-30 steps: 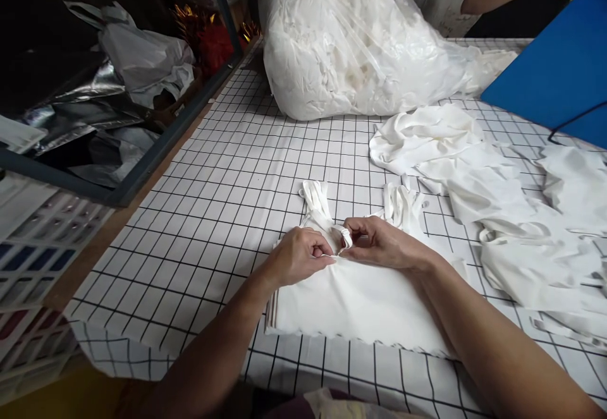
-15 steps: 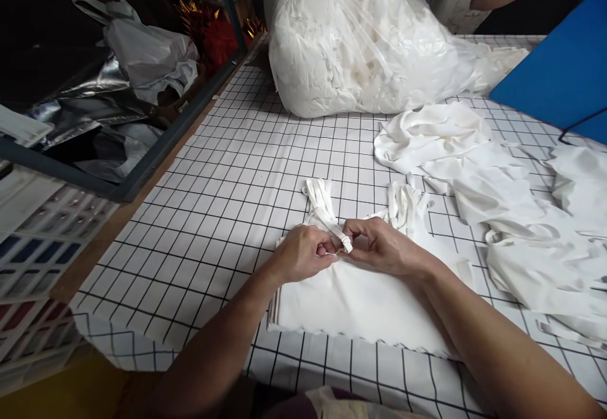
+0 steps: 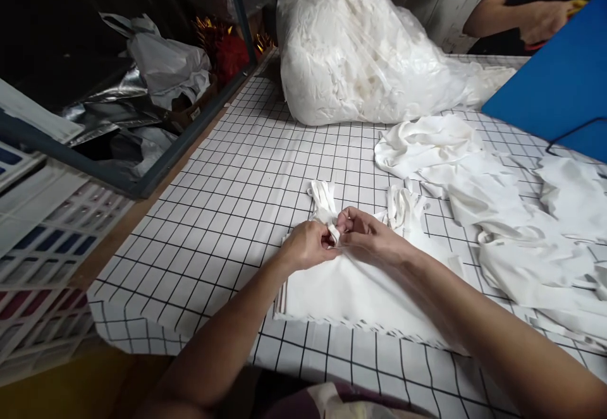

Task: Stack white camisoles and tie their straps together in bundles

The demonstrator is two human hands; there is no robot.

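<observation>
A neat pile of white strapped garments, which look like camisoles (image 3: 351,292), lies flat before me. Its straps gather in two bunches, a left bunch (image 3: 322,196) and a right bunch (image 3: 403,207). At the base of the left bunch, my left hand (image 3: 306,245) is closed on a white strap (image 3: 334,234), its fingertips partly hidden. Facing it, my right hand (image 3: 377,237) has thumb and fingers bent around the same strap, its forearm crossing over the pile. The strap's end is small and partly covered by the fingers.
Loose white garments (image 3: 488,191) lie crumpled on the right of the checked tablecloth (image 3: 227,198). Behind stands a big clear bag (image 3: 360,52) stuffed with white cloth. A blue panel (image 3: 554,90) and another person's hand (image 3: 545,24) are at the far right. A metal frame (image 3: 156,176) borders the left.
The strap end that stuck out between my hands is now drawn in between the fingertips. The view has shifted slightly. The other person's hand shows more fully.
</observation>
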